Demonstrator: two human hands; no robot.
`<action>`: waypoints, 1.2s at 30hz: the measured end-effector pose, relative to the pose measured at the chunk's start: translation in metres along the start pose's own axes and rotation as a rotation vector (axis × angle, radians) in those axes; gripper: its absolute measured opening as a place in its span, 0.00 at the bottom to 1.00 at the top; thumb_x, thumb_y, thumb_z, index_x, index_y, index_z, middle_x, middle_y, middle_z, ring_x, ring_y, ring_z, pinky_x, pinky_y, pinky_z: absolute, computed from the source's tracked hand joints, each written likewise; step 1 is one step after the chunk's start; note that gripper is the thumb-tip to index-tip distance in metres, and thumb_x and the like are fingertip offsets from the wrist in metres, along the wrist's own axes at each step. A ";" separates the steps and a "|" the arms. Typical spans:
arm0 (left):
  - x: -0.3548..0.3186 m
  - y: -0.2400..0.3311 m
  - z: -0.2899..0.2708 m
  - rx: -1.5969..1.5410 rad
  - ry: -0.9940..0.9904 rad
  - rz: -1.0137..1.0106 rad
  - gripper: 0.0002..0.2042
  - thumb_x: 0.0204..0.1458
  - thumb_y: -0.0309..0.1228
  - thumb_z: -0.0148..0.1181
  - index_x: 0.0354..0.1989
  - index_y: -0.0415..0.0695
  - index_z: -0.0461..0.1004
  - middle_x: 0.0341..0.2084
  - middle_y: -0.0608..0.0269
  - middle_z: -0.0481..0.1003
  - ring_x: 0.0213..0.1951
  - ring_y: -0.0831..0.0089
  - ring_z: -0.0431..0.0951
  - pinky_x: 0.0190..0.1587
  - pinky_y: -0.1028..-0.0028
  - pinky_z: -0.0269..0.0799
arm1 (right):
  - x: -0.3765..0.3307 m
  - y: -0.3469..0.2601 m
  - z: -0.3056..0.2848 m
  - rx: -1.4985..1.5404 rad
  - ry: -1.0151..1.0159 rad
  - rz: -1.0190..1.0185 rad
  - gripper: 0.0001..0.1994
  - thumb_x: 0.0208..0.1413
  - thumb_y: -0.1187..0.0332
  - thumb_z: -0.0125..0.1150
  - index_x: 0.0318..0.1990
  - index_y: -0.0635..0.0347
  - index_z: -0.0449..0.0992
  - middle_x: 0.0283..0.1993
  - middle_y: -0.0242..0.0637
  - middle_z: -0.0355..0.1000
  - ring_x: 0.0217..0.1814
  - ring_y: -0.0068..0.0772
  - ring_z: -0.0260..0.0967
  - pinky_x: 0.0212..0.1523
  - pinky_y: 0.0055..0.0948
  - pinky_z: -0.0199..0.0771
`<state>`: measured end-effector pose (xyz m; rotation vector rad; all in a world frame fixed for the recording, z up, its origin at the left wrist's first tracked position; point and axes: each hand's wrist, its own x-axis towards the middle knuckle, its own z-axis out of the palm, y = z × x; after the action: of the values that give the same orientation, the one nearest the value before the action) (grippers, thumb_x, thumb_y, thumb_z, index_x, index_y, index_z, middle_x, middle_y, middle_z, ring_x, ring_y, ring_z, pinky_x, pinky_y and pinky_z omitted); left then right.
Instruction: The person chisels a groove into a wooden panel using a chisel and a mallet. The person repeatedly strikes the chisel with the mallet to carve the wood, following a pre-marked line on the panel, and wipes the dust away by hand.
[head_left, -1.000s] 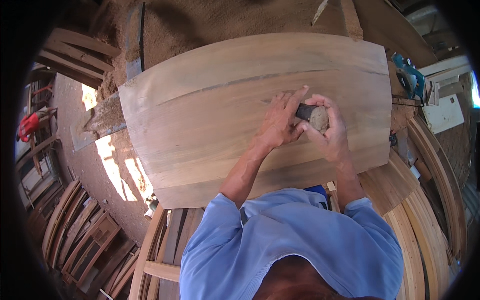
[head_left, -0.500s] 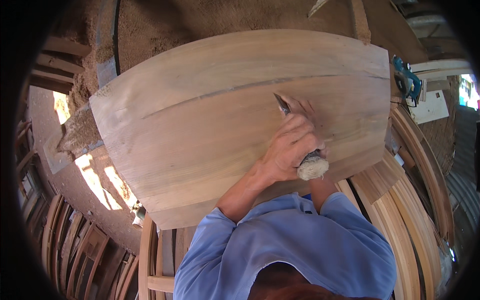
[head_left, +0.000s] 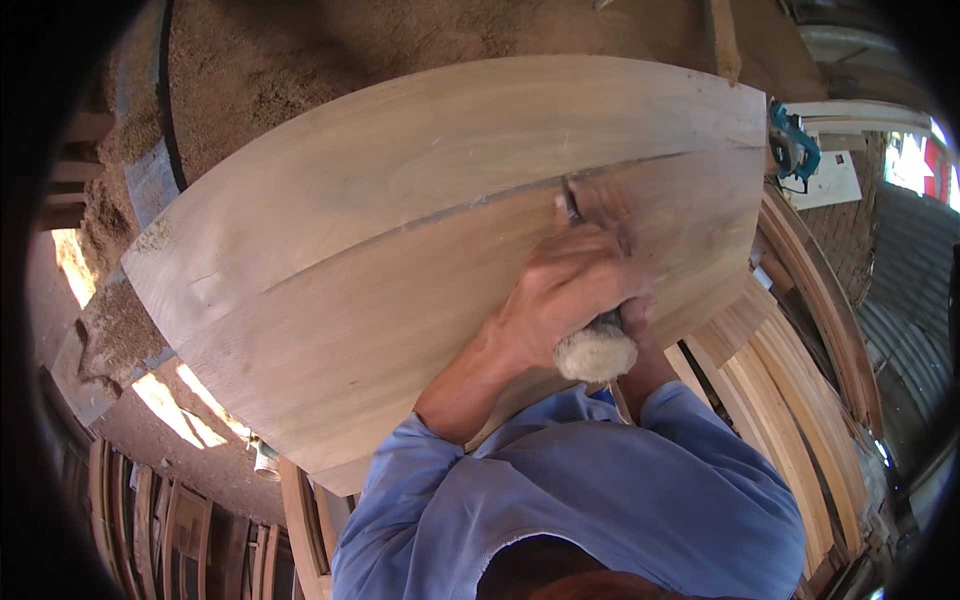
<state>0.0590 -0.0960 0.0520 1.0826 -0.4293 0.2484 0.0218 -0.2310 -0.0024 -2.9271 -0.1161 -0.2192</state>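
Note:
A broad, curved-edged wooden panel (head_left: 330, 340) lies before me, crossed by a long dark seam (head_left: 440, 215). My left hand (head_left: 565, 290) is wrapped around a chisel (head_left: 597, 356) whose pale, frayed butt end faces me. Its dark blade points away, with the tip at the seam, and the left thumb lies along it. My right hand (head_left: 636, 312) is closed around the same tool from the right side, largely hidden behind the left one. Reddish-brown, blurred shapes beside the blade could be its fingers or their shadow.
A teal power tool (head_left: 795, 145) sits beyond the panel's right end, near a white sheet (head_left: 832, 180). Curved timber strips (head_left: 800, 400) are stacked at lower right, with wooden frames (head_left: 180, 520) at lower left. Sawdust (head_left: 270, 90) covers the ground behind the panel.
The chisel's tip has moved forward to the seam. Its butt end and both hands have shifted slightly left and nearer to me, while the whole view has turned a little.

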 end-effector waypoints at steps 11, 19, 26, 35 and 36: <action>0.016 -0.012 0.016 -0.011 -0.173 -0.042 0.17 0.35 0.28 0.71 0.37 0.36 0.79 0.24 0.60 0.75 0.27 0.64 0.77 0.30 0.66 0.70 | 0.005 -0.008 -0.044 0.084 -0.181 0.026 0.23 0.57 0.55 0.62 0.55 0.58 0.75 0.54 0.42 0.73 0.53 0.52 0.72 0.48 0.47 0.73; -0.008 0.012 -0.005 0.165 -0.171 -0.145 0.14 0.41 0.30 0.68 0.36 0.38 0.78 0.21 0.64 0.73 0.24 0.65 0.75 0.30 0.68 0.70 | 0.010 -0.036 -0.027 0.249 -0.235 0.090 0.22 0.61 0.53 0.57 0.55 0.60 0.74 0.49 0.38 0.72 0.52 0.45 0.72 0.54 0.43 0.71; 0.016 -0.012 0.015 -0.033 -0.108 -0.045 0.15 0.40 0.28 0.69 0.38 0.36 0.78 0.22 0.61 0.74 0.25 0.64 0.76 0.31 0.66 0.72 | -0.006 0.006 -0.019 1.063 -0.178 0.400 0.26 0.65 0.46 0.50 0.53 0.63 0.72 0.50 0.40 0.71 0.54 0.44 0.69 0.54 0.41 0.70; 0.007 0.027 -0.026 0.041 -0.082 -0.060 0.15 0.43 0.28 0.66 0.39 0.34 0.79 0.22 0.62 0.75 0.25 0.66 0.77 0.31 0.69 0.73 | 0.016 -0.049 -0.036 0.533 -0.486 0.262 0.42 0.64 0.32 0.42 0.63 0.70 0.62 0.61 0.44 0.67 0.67 0.39 0.62 0.64 0.43 0.67; 0.012 0.024 -0.017 0.034 -0.093 -0.045 0.15 0.43 0.28 0.66 0.39 0.34 0.79 0.22 0.62 0.75 0.25 0.66 0.77 0.31 0.69 0.73 | -0.003 -0.026 -0.022 0.731 -0.368 0.291 0.44 0.63 0.31 0.42 0.65 0.70 0.61 0.64 0.45 0.65 0.69 0.40 0.61 0.66 0.43 0.65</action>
<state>0.0640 -0.0704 0.0702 1.1393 -0.4843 0.1665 0.0132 -0.2107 0.0232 -2.1835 0.1473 0.3405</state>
